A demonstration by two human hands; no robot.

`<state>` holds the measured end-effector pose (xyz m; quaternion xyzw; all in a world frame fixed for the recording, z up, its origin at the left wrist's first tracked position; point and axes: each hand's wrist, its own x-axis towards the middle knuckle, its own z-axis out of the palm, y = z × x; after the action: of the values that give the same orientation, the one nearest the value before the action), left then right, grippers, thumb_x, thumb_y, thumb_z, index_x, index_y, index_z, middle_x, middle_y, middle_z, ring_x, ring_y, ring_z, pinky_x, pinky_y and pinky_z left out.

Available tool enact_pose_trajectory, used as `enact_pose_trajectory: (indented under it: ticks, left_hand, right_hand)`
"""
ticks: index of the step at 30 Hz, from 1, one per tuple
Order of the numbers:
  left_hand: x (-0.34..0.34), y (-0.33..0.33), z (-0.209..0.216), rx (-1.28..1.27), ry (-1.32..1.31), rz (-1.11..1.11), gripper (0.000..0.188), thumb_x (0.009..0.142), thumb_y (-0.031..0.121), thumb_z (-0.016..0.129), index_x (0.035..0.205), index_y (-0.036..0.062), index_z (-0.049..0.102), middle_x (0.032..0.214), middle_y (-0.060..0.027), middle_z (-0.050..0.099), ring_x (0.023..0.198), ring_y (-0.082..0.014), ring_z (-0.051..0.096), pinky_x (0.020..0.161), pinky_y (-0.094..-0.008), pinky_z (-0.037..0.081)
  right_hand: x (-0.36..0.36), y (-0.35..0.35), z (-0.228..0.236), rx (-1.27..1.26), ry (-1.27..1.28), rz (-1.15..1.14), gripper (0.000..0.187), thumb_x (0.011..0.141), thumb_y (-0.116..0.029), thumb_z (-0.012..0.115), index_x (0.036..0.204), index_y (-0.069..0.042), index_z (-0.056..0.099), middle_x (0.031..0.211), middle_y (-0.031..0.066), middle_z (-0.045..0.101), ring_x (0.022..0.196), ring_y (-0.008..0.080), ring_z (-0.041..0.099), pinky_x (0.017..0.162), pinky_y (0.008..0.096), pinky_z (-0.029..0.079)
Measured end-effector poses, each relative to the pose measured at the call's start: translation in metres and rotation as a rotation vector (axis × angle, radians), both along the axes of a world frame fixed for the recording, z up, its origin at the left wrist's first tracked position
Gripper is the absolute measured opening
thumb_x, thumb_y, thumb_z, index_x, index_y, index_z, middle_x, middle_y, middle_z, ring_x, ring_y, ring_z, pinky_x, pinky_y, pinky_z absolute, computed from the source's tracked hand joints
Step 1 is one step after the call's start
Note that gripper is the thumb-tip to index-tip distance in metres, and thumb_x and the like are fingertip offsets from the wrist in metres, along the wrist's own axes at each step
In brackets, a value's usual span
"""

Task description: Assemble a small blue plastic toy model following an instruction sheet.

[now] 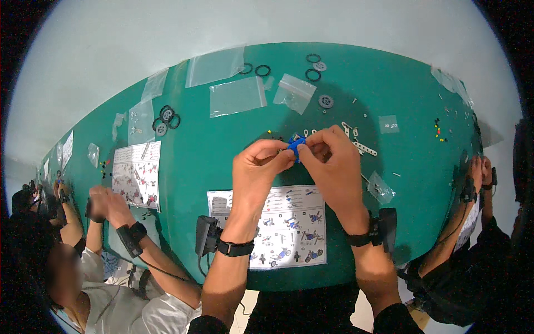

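Note:
Over the middle of the green table, both my hands pinch a small blue plastic toy part (296, 145). My left hand (257, 168) grips its left side between thumb and fingertips. On the other side, the thumb and fingers of my right hand (337, 170) close on it. Fingertips cover much of the part, so its exact shape is hidden. Under my wrists lies a printed instruction sheet (295, 228) with small pictures of toy motorcycles. Just beyond my right hand are pale perforated strips (365, 148). A few tiny yellow and dark pieces (270, 132) lie beyond my left fingers.
A grey wheel (326, 101) and black tyre rings (262, 70) lie farther back, near clear plastic bags (238, 97). A small bag (381, 188) sits right of my right hand. At left, a co-worker's hands (108, 205) are beside another sheet (136, 175); more people work at both sides.

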<state>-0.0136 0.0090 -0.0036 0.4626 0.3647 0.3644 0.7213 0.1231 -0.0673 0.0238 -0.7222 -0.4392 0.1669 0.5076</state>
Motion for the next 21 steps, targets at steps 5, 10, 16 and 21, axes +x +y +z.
enact_pose_trajectory:
  ticks: [5,10,16,21]
  left_hand:
    - [-0.0006,0.0007,0.0008,0.004,0.013,-0.009,0.012,0.09,-0.002,0.076,0.102,-0.0009,0.074,0.092,-0.0093,0.076,0.083,-0.0132,0.071,0.077,-0.0256,0.059]
    - [-0.0025,0.0015,0.0006,-0.021,-0.004,-0.001,0.015,0.087,-0.005,0.078,0.101,-0.0004,0.075,0.092,-0.008,0.076,0.084,-0.0126,0.07,0.077,-0.0257,0.058]
    - [-0.0074,0.0051,0.0004,0.001,0.004,-0.018,0.017,0.086,-0.007,0.077,0.102,-0.0004,0.075,0.092,-0.0078,0.076,0.084,-0.0128,0.07,0.077,-0.0264,0.058]
    - [-0.0017,0.0016,0.0037,-0.003,-0.039,-0.008,0.015,0.088,-0.006,0.075,0.102,-0.0009,0.075,0.093,-0.0086,0.076,0.085,-0.013,0.071,0.078,-0.0268,0.061]
  right_hand:
    - [0.0016,-0.0003,-0.0006,0.021,0.026,0.021,0.014,0.084,-0.009,0.077,0.088,0.0,0.067,0.084,0.0097,0.06,0.066,0.0181,0.061,0.06,0.0316,0.048]
    - [0.0019,-0.0017,0.0041,0.015,0.011,0.024,0.014,0.084,-0.009,0.077,0.087,0.001,0.067,0.086,0.0103,0.06,0.066,0.0189,0.061,0.06,0.032,0.049]
    - [-0.0008,0.0003,0.0051,0.024,-0.014,0.03,0.014,0.084,-0.008,0.077,0.087,0.001,0.066,0.086,0.0102,0.06,0.067,0.0197,0.062,0.06,0.0323,0.05]
    - [-0.0009,-0.0022,0.0072,0.034,0.024,0.004,0.014,0.084,-0.007,0.077,0.086,0.001,0.066,0.086,0.0102,0.06,0.068,0.0194,0.063,0.06,0.0319,0.05]
